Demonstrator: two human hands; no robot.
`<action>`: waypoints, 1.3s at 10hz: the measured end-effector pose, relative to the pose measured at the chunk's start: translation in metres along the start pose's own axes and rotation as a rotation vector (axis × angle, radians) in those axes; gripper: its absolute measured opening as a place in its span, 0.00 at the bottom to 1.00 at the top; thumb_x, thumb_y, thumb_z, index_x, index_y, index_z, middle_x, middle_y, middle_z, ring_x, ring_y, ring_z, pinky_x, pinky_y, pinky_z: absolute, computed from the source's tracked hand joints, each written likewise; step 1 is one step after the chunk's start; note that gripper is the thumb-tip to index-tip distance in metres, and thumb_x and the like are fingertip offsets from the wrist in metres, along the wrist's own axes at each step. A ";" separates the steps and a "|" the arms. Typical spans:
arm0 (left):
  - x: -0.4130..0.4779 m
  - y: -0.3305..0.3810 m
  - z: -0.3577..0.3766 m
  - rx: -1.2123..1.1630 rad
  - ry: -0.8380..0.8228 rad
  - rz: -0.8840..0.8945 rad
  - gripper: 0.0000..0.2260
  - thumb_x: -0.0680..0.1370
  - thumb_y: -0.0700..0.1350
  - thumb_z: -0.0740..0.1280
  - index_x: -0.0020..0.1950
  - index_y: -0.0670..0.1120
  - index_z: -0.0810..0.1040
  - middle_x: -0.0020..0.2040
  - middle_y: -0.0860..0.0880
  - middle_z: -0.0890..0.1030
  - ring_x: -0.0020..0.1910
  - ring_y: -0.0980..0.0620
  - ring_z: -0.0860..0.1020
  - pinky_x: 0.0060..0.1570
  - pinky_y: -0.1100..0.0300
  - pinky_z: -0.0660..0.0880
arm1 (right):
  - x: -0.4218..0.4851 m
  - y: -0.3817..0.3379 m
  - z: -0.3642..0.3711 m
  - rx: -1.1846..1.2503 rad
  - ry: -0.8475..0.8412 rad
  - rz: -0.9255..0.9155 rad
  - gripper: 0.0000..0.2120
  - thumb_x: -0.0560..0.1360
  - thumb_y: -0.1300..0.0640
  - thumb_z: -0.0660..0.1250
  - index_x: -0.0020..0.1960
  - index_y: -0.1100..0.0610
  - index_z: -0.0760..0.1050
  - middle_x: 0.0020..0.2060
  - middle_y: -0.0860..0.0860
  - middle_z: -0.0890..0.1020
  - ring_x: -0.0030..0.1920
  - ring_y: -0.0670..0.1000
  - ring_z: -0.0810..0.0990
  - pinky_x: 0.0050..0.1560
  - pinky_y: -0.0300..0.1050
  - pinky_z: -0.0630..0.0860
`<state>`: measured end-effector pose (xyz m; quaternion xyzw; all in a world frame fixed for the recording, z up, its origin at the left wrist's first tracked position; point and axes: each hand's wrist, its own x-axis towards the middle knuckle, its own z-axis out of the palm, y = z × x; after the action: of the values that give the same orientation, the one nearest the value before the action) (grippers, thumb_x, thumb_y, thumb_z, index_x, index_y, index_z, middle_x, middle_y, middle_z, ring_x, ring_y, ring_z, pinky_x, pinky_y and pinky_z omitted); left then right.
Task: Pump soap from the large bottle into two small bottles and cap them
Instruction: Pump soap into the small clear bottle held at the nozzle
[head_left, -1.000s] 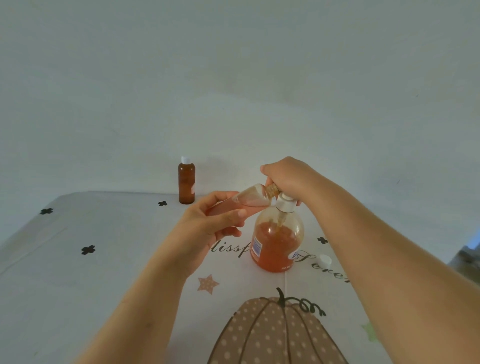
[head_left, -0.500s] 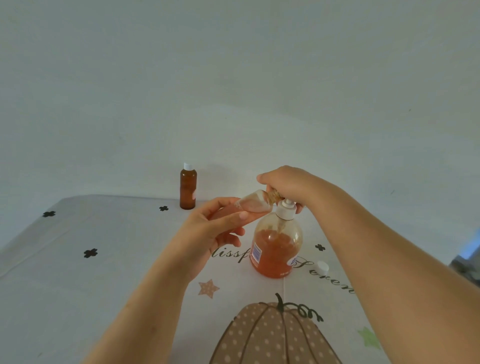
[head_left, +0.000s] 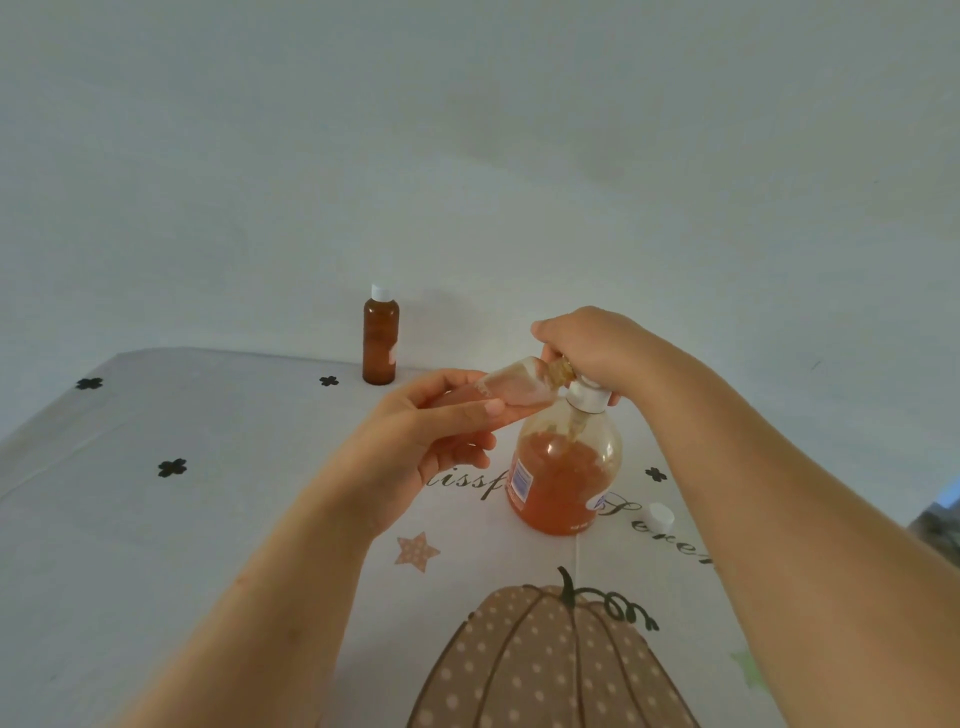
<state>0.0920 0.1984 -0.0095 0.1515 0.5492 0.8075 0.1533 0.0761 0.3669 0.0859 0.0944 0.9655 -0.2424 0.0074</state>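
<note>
A cloth-covered worktop carries the round, clear large bottle of orange soap. The right hand closes over its pump. The left hand grips a tilted small bottle, mouth at the spout. A capped amber bottle stands behind; a white cap lies loose to the right.

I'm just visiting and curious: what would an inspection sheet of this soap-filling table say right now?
Surface: tablecloth with pumpkin print, flat.
Job's things: large bottle upright, partly full of orange soap; small bottle tilted, mouth at the pump; capped bottle upright at the far edge; loose white cap beside the large bottle.
Clutter: nothing seen.
Hands: left hand holds the small bottle; right hand on the pump.
Cables: nothing seen.
Surroundings: plain wall.
</note>
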 end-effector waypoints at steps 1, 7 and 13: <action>0.001 0.000 0.000 -0.008 -0.001 -0.002 0.19 0.66 0.41 0.74 0.56 0.39 0.81 0.42 0.46 0.82 0.38 0.50 0.80 0.38 0.61 0.78 | -0.003 -0.001 0.000 -0.060 -0.009 -0.017 0.15 0.83 0.62 0.52 0.63 0.66 0.73 0.46 0.57 0.72 0.46 0.53 0.70 0.46 0.45 0.68; -0.009 0.006 0.009 -0.007 0.027 0.083 0.20 0.67 0.42 0.76 0.57 0.41 0.81 0.46 0.46 0.84 0.41 0.49 0.81 0.41 0.60 0.80 | -0.003 -0.010 -0.010 0.027 0.074 0.116 0.20 0.76 0.49 0.58 0.47 0.64 0.81 0.30 0.55 0.78 0.30 0.55 0.75 0.36 0.44 0.74; -0.008 0.008 0.005 0.094 0.103 0.127 0.22 0.62 0.42 0.78 0.55 0.42 0.83 0.44 0.46 0.84 0.39 0.49 0.81 0.41 0.58 0.79 | -0.009 -0.007 -0.004 -0.041 0.069 0.018 0.17 0.81 0.61 0.52 0.55 0.65 0.79 0.43 0.55 0.77 0.42 0.55 0.75 0.47 0.46 0.72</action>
<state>0.1007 0.1964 -0.0007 0.1515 0.5830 0.7955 0.0662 0.0840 0.3609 0.0937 0.1110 0.9691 -0.2191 -0.0218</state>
